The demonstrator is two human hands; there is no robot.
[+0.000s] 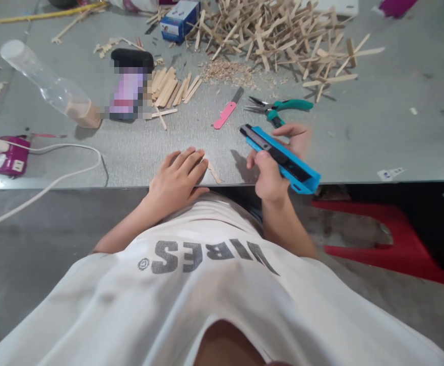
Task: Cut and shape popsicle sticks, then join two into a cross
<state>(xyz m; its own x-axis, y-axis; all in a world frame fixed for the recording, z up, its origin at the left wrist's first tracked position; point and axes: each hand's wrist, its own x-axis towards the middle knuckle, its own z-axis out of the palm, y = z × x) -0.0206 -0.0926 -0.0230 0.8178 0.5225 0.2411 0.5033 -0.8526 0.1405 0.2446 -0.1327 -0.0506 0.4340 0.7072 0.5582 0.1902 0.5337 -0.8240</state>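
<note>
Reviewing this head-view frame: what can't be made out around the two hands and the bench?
- Wooden stick: mostly hidden under the left hand.
- Blue utility knife: middle covered by the right hand; whether the blade is out is unclear.
- Phone: screen blurred.
- Blue box: print too small; top cut by the frame edge.
- Stick pile: cut off at the top.

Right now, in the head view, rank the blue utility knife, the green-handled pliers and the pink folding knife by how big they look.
1. blue utility knife, held in the right hand, nearest the camera, which inflates it.
2. green-handled pliers.
3. pink folding knife, though it looks close to the pliers.
</note>
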